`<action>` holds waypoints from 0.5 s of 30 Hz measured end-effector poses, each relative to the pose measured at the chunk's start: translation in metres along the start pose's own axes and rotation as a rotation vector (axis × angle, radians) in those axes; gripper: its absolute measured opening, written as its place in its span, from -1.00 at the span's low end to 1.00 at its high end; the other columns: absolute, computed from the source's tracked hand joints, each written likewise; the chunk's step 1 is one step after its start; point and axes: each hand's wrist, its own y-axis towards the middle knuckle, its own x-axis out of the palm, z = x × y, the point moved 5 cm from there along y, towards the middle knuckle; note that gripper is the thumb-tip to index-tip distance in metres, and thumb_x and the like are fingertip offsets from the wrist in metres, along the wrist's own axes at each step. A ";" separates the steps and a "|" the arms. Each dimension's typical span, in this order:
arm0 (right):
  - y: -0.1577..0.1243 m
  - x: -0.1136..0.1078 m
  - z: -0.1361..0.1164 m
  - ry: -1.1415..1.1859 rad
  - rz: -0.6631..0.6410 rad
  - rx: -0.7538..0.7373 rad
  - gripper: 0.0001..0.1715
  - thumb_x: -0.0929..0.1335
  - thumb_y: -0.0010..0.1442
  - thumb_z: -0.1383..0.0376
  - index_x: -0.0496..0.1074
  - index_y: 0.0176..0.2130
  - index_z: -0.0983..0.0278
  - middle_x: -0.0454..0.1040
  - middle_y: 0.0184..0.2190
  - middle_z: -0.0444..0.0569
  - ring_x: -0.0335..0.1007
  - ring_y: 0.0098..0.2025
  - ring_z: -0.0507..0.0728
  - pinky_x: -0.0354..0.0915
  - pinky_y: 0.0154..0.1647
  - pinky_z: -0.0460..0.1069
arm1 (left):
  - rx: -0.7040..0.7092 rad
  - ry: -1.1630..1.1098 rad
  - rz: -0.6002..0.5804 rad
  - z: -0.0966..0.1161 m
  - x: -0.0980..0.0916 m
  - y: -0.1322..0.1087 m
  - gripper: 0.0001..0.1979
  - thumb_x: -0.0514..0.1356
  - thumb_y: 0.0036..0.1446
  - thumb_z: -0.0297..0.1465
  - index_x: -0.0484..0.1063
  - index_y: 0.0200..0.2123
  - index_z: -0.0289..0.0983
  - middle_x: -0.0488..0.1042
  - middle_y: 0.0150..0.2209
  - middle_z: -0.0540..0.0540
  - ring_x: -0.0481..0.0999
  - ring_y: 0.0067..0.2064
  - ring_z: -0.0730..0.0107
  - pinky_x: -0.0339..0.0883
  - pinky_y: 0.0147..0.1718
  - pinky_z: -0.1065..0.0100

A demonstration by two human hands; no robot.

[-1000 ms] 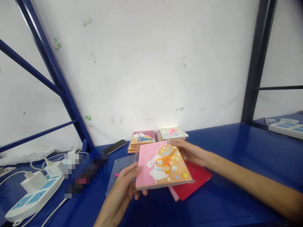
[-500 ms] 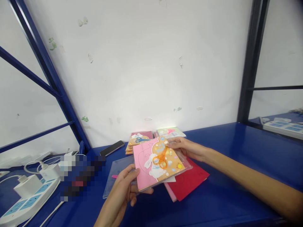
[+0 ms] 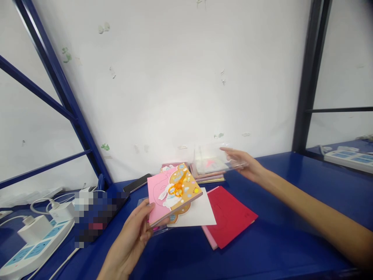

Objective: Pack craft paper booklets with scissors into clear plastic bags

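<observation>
The left hand (image 3: pixel 128 237) at lower centre curls half closed, gripping a thick pink-and-orange rabbit-shaped card booklet (image 3: pixel 173 192) by its lower edge and holding it tilted above the table; it looks light and stiff, so that edge seems the safest hold; an orange scissors shape (image 3: pixel 176 188) marks its face, and no writing is legible; below it lie a white paper sheet (image 3: pixel 198 212) and a red card folder (image 3: pixel 230 216); right of centre, the right hand (image 3: pixel 240 163) pinches a clear plastic sleeve (image 3: pixel 211 160), thin and probably slippery, between thumb and fingers; a stack of card packs (image 3: pixel 206 175) lies behind; a black smartphone (image 3: pixel 136 182) lies farther left, by the white wall (image 3: pixel 163 85).
</observation>
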 end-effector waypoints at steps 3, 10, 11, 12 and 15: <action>0.007 -0.017 0.013 -0.006 0.144 0.016 -0.56 0.48 0.20 0.12 0.48 0.01 0.28 0.51 -0.34 -0.09 0.10 -0.61 -0.10 0.12 -0.69 -0.16 | 0.032 0.001 -0.003 0.005 -0.006 -0.001 -0.72 0.33 0.09 -0.50 0.38 -0.13 -0.33 0.64 -0.20 -0.14 0.63 -0.47 0.48 -0.01 -0.82 0.69; 0.012 -0.016 0.033 -0.492 -0.026 0.153 -0.32 0.41 0.16 -0.23 0.53 -0.45 0.35 0.49 -0.56 0.04 0.30 -0.62 0.00 0.23 -0.64 -0.09 | 0.065 0.055 -0.020 0.008 -0.005 -0.004 -0.65 0.34 0.11 -0.42 0.40 -0.04 -0.33 0.64 -0.13 -0.20 0.64 -0.46 0.46 -0.02 -0.81 0.71; 0.011 -0.015 0.030 -0.607 -0.024 0.114 -0.24 0.35 0.18 -0.28 0.49 -0.56 0.33 0.41 -0.66 0.01 0.26 -0.66 0.01 0.19 -0.65 -0.07 | 0.059 0.061 -0.025 0.008 -0.004 -0.004 -0.64 0.34 0.10 -0.41 0.39 -0.04 -0.33 0.64 -0.12 -0.21 0.66 -0.44 0.41 -0.02 -0.81 0.71; 0.010 -0.013 0.027 -0.693 -0.026 0.079 -0.16 0.29 0.20 -0.32 0.42 -0.65 0.30 0.33 -0.74 -0.02 0.21 -0.69 0.00 0.17 -0.65 -0.06 | 0.054 0.065 -0.030 0.007 -0.002 -0.004 -0.63 0.35 0.10 -0.40 0.39 -0.03 -0.33 0.63 -0.11 -0.23 0.67 -0.41 0.37 -0.03 -0.81 0.70; -0.001 0.007 0.019 -0.720 -0.137 0.008 -0.06 0.17 0.25 -0.36 0.37 -0.72 0.28 0.23 -0.81 -0.06 0.15 -0.73 -0.01 0.13 -0.64 -0.07 | 0.036 0.069 -0.042 0.005 0.005 -0.006 -0.59 0.36 0.08 -0.38 0.37 -0.02 -0.32 0.64 -0.10 -0.25 0.69 -0.39 0.33 -0.01 -0.79 0.68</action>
